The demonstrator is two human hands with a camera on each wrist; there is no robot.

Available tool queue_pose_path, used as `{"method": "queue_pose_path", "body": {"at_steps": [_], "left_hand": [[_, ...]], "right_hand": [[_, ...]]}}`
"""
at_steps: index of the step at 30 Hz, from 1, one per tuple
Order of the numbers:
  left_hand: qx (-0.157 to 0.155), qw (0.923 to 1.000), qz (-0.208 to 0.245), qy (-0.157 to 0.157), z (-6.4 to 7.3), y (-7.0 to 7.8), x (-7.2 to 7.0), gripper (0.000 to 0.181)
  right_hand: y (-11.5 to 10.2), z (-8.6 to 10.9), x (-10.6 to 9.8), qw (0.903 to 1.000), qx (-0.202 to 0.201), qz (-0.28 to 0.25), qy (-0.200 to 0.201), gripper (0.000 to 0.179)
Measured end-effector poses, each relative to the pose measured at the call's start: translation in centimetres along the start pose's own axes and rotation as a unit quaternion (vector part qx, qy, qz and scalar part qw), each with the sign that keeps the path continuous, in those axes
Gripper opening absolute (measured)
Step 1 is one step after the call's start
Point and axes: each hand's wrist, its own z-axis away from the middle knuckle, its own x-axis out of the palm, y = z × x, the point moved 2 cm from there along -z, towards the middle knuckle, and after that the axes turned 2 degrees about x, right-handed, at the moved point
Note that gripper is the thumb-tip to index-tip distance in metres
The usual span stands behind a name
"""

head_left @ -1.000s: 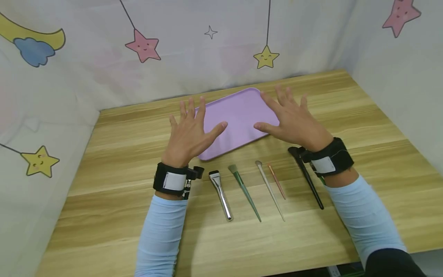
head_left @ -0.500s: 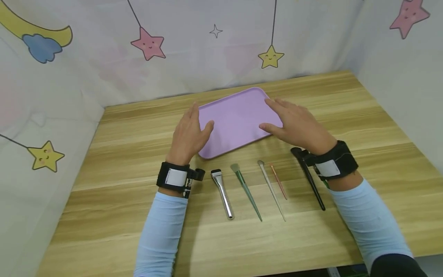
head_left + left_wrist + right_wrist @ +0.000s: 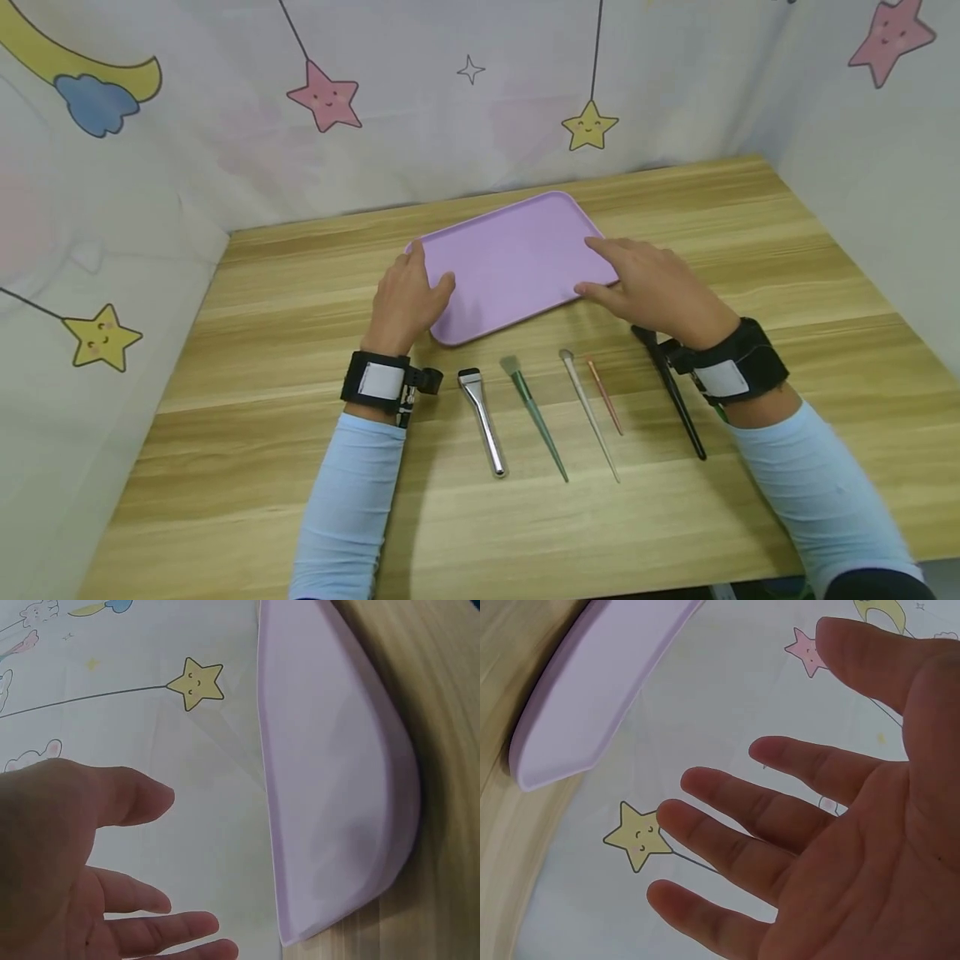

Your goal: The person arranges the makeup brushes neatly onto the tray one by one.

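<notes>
A shallow light-purple tray (image 3: 517, 258) lies at an angle on the wooden table. My left hand (image 3: 401, 300) is at its left end, thumb and fingers spread apart and holding nothing. In the left wrist view the tray's rim (image 3: 401, 787) stands off to the right of the left hand (image 3: 112, 862). My right hand (image 3: 656, 287) is over the tray's right end, fingers extended. The right wrist view shows that palm (image 3: 855, 862) bare, with the tray's corner (image 3: 570, 742) beyond the fingertips.
Several makeup brushes lie in front of the tray: a silver flat one (image 3: 483, 425), a green one (image 3: 536, 421), a pale thin one (image 3: 588, 417), a small pink one (image 3: 604, 396) and a black one (image 3: 671, 396), partly under the right wrist. A star-printed curtain (image 3: 420, 125) stands behind the table.
Both hands, spread over the tray a second ago, have come down and drawn back toward its left and right ends, fingers less splayed. The tray and brushes lie as before.
</notes>
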Motion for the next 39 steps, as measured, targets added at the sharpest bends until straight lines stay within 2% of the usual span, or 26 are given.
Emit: {"method": "queue_pose_path", "body": {"at_steps": [11, 19, 22, 32, 39], "left_hand": [[-0.021, 0.9996, -0.007, 0.019, -0.4, -1.3, 1.0, 0.079], [-0.075, 0.9968, -0.017, -0.019, -0.5, -2.2, 2.0, 0.083], [-0.086, 0.9955, -0.025, -0.031, -0.5, -2.6, 2.4, 0.087], [-0.075, 0.9938, -0.044, -0.069, -0.9, -3.3, 3.0, 0.076], [-0.068, 0.9937, -0.047, -0.075, -1.1, -3.3, 3.3, 0.077]], "right_hand": [[0.5, 0.4, 0.7, 0.9999, 0.004, 0.005, -0.011, 0.064], [1.2, 0.8, 1.0, 0.9999, 0.002, 0.003, -0.017, 0.063], [1.3, 0.9, 1.2, 0.9998, 0.002, 0.003, -0.019, 0.063], [1.7, 1.0, 1.4, 0.9995, 0.008, -0.008, -0.03, 0.062], [2.0, 1.1, 1.6, 0.9995, 0.006, -0.007, -0.03, 0.061]]}}
